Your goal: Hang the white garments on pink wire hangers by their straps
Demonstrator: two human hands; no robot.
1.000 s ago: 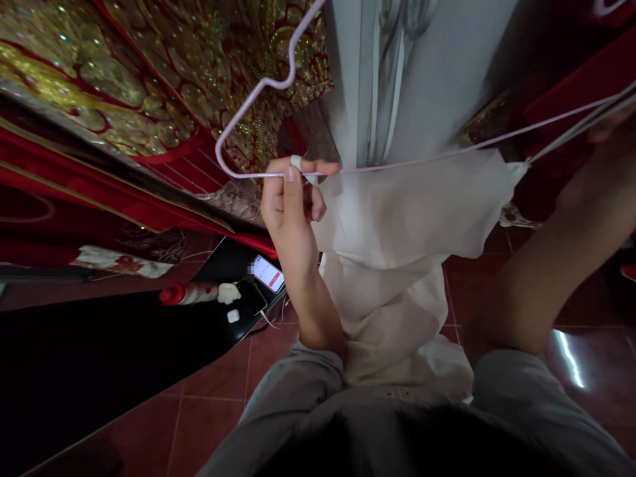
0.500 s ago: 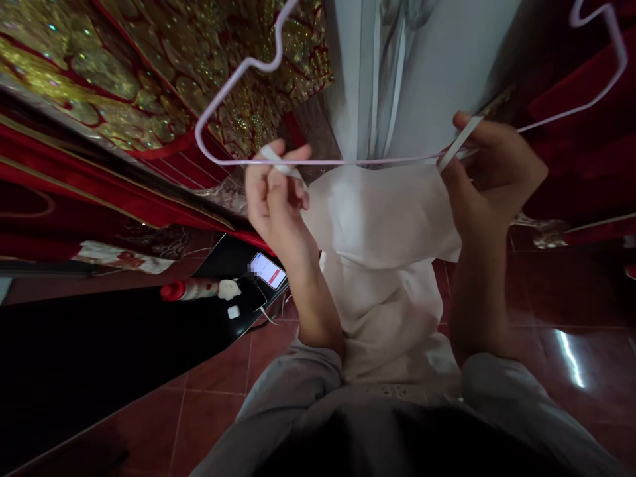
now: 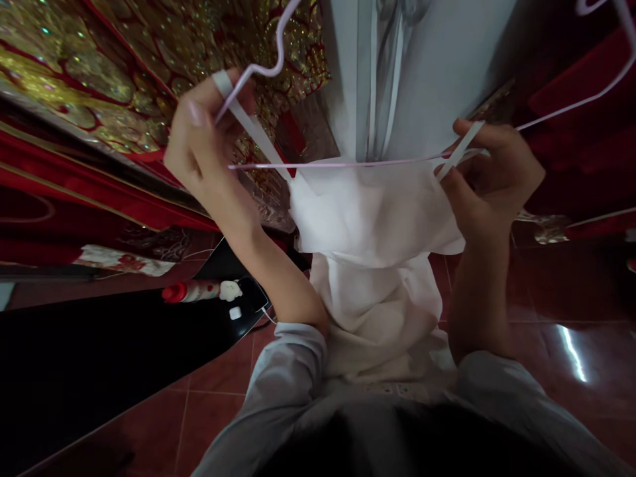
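A white sleeveless garment [image 3: 377,225] hangs from a thin pale-pink wire hanger [image 3: 348,163] in front of me. My left hand [image 3: 199,136] is raised at the upper left, its fingers pinched on the garment's left white strap [image 3: 248,122] and drawing it over the hanger's left shoulder. At the right end of the hanger bar, my right hand [image 3: 489,175] is closed on the right strap [image 3: 464,146] together with the wire. The lower garment falls to my lap.
Red and gold sequinned fabric [image 3: 99,73] hangs at the upper left. A grey-white panel [image 3: 427,66] stands behind the hanger. A black tabletop [image 3: 99,351] at lower left holds a red-capped bottle [image 3: 193,291] and a small white item. Red floor tiles [image 3: 546,305] lie below.
My left hand has risen up and to the left, pulling the left strap out along the hanger's left shoulder. My right hand came in from the right edge and now holds still.
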